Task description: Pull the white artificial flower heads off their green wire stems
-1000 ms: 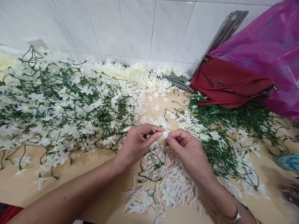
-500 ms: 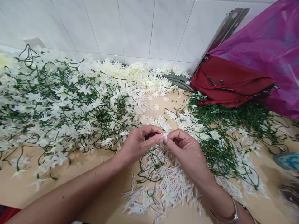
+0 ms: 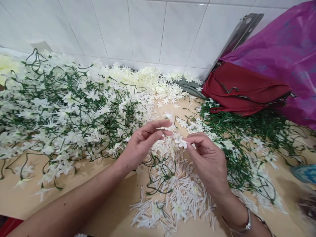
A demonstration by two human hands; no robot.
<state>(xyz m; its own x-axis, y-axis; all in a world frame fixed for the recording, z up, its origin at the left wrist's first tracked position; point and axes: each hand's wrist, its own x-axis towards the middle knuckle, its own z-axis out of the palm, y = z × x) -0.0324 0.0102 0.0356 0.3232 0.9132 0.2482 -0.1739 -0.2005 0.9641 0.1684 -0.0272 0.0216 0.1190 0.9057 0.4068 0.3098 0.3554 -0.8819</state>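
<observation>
My right hand (image 3: 206,158) pinches a small white artificial flower (image 3: 182,142) between thumb and fingertips. Facing it, my left hand (image 3: 145,140) has its index finger raised, while the thumb lies close to another finger with a tiny white piece (image 3: 163,135) at its tip. A blurred white blossom (image 3: 169,116) shows just above the left index fingertip; whether it touches the finger is unclear. Below both hands lies a heap of thin white sticks (image 3: 182,187), with green wire stems (image 3: 160,191) and a few blossoms on it.
A large pile of white flowers on green stems (image 3: 69,112) covers the left side. Loose cream petals (image 3: 148,75) lie along the tiled wall (image 3: 145,29). At right are a green stem bundle (image 3: 237,161), a red bag (image 3: 247,87) and a purple plastic bag (image 3: 283,49).
My hands, together at the fingertips before, have moved apart. The flower has come away to the right in my right hand, and my left index finger has lifted.
</observation>
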